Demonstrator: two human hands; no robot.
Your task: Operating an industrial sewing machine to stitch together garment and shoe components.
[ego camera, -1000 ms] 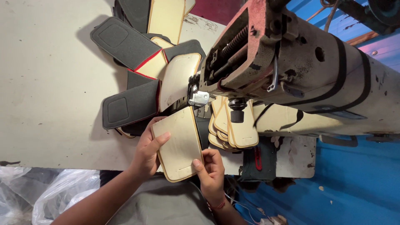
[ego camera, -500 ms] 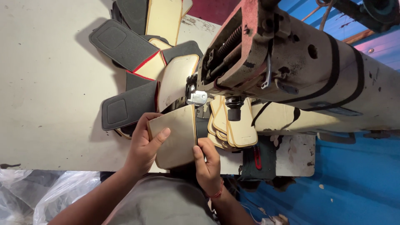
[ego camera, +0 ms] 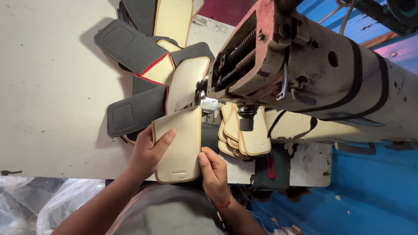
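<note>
Tan padded panel [ego camera: 179, 146] lies flat on the cream table [ego camera: 48, 95], its top edge at the presser foot [ego camera: 209, 104] of the sewing machine [ego camera: 305, 74]. My left hand [ego camera: 150, 150] rests on the panel's left edge, fingers spread flat across the face, thumb under the rim. My right hand [ego camera: 213, 172] pinches the lower right edge between thumb and fingers, narrow grip. Behind the needle, sewn panels [ego camera: 143, 69], grey with red trim and tan backs, fan out touching one another. Right of my panel, a stack of tan pieces [ego camera: 244, 135] sits under the machine arm. Clear plastic bags [ego camera: 26, 200] hang below the table edge at left.
</note>
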